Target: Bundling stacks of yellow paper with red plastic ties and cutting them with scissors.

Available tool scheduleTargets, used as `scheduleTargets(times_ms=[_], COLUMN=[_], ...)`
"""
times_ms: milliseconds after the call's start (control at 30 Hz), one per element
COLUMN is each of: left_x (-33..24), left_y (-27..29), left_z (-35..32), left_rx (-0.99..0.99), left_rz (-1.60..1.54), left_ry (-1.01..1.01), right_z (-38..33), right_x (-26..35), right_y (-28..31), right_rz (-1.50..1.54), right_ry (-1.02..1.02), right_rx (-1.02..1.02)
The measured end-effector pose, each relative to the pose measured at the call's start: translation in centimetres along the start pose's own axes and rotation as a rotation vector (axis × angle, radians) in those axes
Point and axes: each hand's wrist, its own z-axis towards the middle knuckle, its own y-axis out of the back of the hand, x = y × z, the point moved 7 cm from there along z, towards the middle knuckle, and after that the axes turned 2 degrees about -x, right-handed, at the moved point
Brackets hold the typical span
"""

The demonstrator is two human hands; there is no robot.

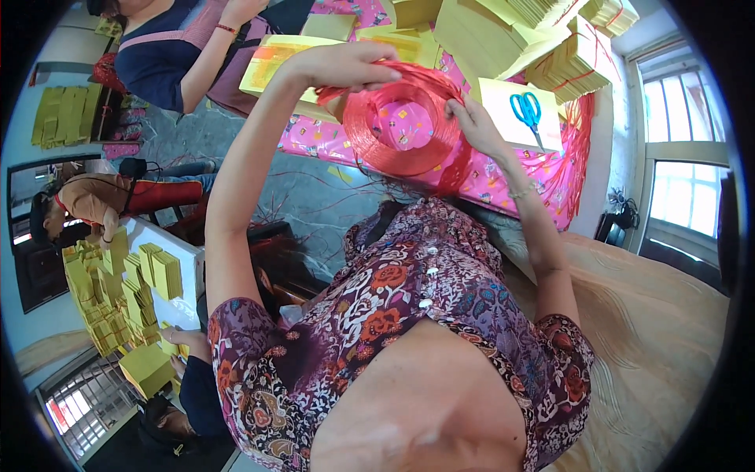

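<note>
A wide roll of shiny red plastic twine (370, 140) is held up over the edge of the pink patterned tablecloth (311, 140), its round hole facing me. My left hand (351, 66) is closed on loose red strands (421, 77) along the roll's top. At the right rim, my right hand (477, 126) pinches the twine, thumb and fingers together. More strands hang below the roll on that side. To the right of my right hand, blue-handled scissors (526, 110) lie on a pale yellow paper stack (495, 101).
Tied yellow paper bundles (574, 63) crowd the table's far right. A long bunch of red twine (580, 149) hangs at the right edge. A co-worker (169, 55) stands at far left. Others work by a white table (185, 256) with yellow stacks. Beige cloth (629, 291) covers the right side.
</note>
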Motion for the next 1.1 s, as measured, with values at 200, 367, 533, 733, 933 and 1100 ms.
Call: scheduleTargets(times_ms=[200,367,533,733,933,1100], left_x=[-4.0,-3.8,-4.8,-3.9,2.1,3.8], left_y=[-1.6,-2.5,-2.3,1.0,0.3,-0.5], left_z=[1.8,3.4,3.5,0.1,-1.1,-0.9], left_rx=[0.072,0.107,0.179,0.100,0.136,0.232], left_rz=[-0.440,-0.599,-0.708,-0.586,-0.234,-0.046], left_ry=[-0.014,0.042,-0.005,-0.012,0.139,0.140], right_z=[1.8,2.6,2.7,0.2,0.1,0.4], right_x=[-0.4,2.0,3.1,2.9,1.7,2.3], right_y=[-4.7,-7.7,-9.4,-6.4,1.0,1.1], right_rz=[0.476,0.661,0.885,0.891,0.221,-0.003], right_ry=[0.113,0.154,0.065,-0.146,-0.186,-0.129], right_rx=[-0.079,0.016,0.025,0.270,0.276,0.383])
